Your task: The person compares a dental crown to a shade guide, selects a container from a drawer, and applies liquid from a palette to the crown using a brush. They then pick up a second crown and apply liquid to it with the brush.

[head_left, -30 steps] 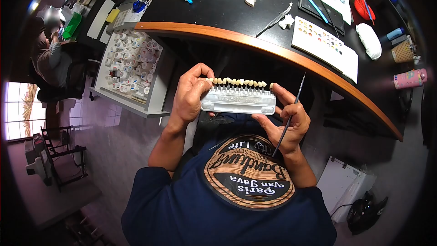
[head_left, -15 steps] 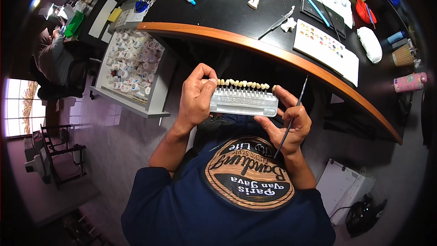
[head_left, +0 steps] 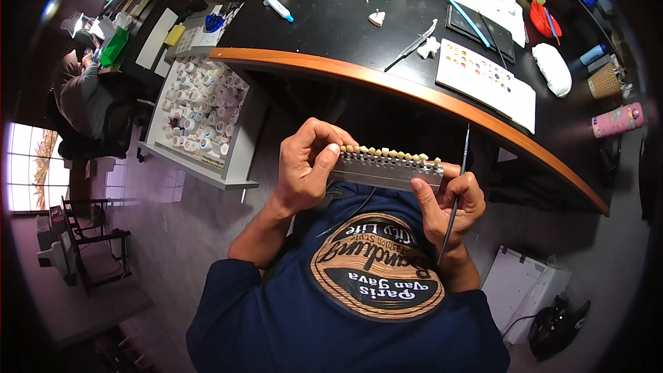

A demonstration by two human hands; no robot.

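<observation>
Being gripped by left hand [head_left: 304,169] and right hand [head_left: 450,206], which also clasps a thin dark brush [head_left: 465,153], the silver tooth-shade guide [head_left: 387,173] has no tab removed.

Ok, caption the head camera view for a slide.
Left hand and right hand hold a tooth shade guide; right also grips a thin brush.

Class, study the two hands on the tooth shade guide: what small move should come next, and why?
Likely the left hand should draw the end tab out of the shade guide: its thumb and forefinger pinch at the leftmost tabs, while the right hand steadies the other end, brush tucked in its fingers.
</observation>
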